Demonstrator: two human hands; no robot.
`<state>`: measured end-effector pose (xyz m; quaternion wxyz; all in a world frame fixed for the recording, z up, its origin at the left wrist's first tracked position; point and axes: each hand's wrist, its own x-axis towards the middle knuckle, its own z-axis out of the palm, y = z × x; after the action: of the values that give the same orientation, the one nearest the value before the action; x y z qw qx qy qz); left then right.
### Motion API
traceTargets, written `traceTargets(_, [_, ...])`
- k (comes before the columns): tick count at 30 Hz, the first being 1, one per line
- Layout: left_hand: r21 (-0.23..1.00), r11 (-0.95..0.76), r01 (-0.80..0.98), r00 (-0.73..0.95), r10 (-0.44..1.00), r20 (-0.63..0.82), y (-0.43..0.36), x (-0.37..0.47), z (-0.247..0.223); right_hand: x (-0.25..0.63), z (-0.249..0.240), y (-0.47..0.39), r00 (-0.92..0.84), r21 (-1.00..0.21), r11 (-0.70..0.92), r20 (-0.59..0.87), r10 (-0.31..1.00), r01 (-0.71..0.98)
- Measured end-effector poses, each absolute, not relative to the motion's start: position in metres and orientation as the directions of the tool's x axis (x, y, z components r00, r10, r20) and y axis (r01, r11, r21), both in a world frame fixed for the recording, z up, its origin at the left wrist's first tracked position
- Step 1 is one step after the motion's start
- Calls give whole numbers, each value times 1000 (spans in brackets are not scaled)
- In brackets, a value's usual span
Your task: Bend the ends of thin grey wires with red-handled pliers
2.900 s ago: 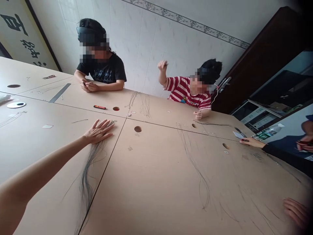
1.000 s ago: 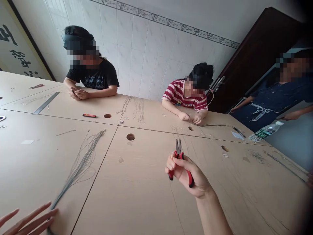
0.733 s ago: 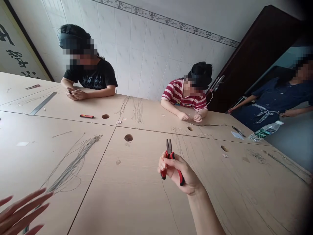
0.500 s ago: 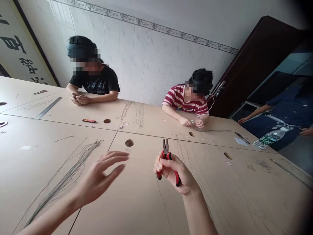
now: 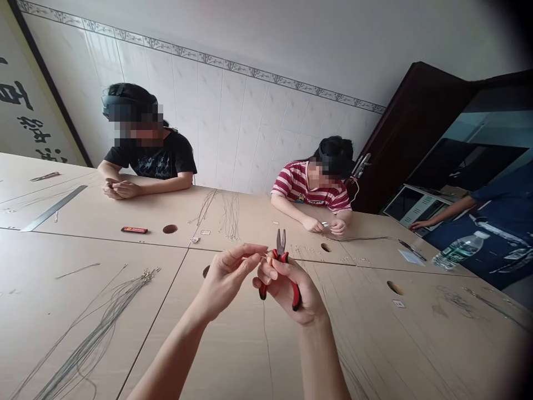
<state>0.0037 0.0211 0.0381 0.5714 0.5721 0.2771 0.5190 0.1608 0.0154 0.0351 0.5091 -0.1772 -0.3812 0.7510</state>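
My right hand (image 5: 293,286) is wrapped round a pair of pliers (image 5: 280,253) with red and black handles. Their jaws point away from me and stand slightly apart. A thin dark cord (image 5: 266,336) hangs from the fingers of that same hand towards the table. Thumb and fingers of my left hand (image 5: 233,275) are pinched together at the right hand's fingertips, left of the pliers. A tiny shiny bit shows between the two hands, too small to name. Left of my arms lies a bundle of cords (image 5: 106,314) with metal ends.
Opposite me, one person in black (image 5: 152,158) and another in striped red (image 5: 312,189) sit at the table (image 5: 216,355). A red marker-like stick (image 5: 134,229), a steel ruler (image 5: 56,208), more cords (image 5: 231,214) and a plastic bottle (image 5: 460,250) lie about. A third person (image 5: 495,222) stands at right.
My left hand has moved right, from open above the table to a pinch at my right hand's fingers. The pliers stay in my right hand. The view has tilted slightly upward.
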Motion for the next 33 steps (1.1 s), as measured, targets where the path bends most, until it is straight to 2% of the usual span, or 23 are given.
traceTargets(10, [951,-164,-261,351,902,252,18,-5,44,155,29,15,-472,-739,-252,99,876,-624])
traceTargets(21, [958,-204,-203,303,917,259,17,-11,47,152,27,15,-410,-838,-149,95,907,-525])
traceTargets(24, [964,-234,-129,290,920,263,17,-13,48,152,28,14,-351,-904,-71,91,932,-421])
traceTargets(28, [969,-244,-24,330,913,238,19,-19,49,152,32,11,-216,-980,94,131,968,-174])
traceTargets(33, [978,-205,49,384,907,171,22,-25,45,152,34,7,-126,-963,259,248,961,79])
